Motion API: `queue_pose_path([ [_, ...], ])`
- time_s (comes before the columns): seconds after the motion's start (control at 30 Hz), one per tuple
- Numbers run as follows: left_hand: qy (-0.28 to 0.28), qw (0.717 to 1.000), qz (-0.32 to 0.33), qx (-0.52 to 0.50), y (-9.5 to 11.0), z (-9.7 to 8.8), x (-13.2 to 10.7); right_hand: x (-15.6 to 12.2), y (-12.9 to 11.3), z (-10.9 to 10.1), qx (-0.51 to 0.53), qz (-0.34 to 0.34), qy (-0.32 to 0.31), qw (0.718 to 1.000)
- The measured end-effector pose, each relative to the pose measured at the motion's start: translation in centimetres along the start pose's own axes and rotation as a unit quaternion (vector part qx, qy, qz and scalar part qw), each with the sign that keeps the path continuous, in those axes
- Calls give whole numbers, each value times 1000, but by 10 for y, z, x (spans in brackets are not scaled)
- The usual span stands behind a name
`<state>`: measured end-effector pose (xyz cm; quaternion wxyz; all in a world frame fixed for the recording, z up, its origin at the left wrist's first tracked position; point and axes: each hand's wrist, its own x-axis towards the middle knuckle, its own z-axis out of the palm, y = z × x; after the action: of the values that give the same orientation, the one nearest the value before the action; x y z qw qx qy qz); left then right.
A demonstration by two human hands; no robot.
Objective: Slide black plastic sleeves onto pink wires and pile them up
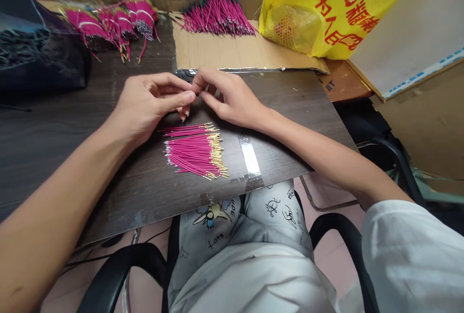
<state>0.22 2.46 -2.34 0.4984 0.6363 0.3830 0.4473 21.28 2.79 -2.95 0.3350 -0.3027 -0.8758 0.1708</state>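
My left hand (154,97) and my right hand (228,95) meet fingertip to fingertip over the dark wood-grain table. Both are closed in a pinch, and whatever sits between the fingers is too small or hidden to name. Just behind the fingertips, partly covered by them, lie some small black pieces (185,75). Nearer my body, below the hands, a flat row of short magenta wires (190,151) rests on the table, gold-coloured ends pointing right and silvery ends left.
Magenta wires with black ends (219,15) are piled on a cardboard sheet (217,54). Tied magenta bundles (125,20) lie at the back left, beside a dark bag (39,47). A yellow plastic bag (326,8) stands back right. Clear tape (250,156) crosses the front table edge.
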Motion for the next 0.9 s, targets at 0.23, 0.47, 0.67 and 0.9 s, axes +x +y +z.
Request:
queue_pose_path([
  [0.23, -1, 1000, -22, 19, 6, 3, -2, 0, -4, -3, -19, 28, -20, 999],
  [0.47, 5, 999, -31, 25, 9, 5, -2, 0, -3, -3, -13, 24, -18, 999],
  [0.67, -4, 999, -21, 35, 5, 3, -1, 0, -3, -3, -3, 37, -15, 999],
  [0.9, -9, 999, -25, 39, 4, 4, -1, 0, -4, -4, 5, 42, -6, 999],
])
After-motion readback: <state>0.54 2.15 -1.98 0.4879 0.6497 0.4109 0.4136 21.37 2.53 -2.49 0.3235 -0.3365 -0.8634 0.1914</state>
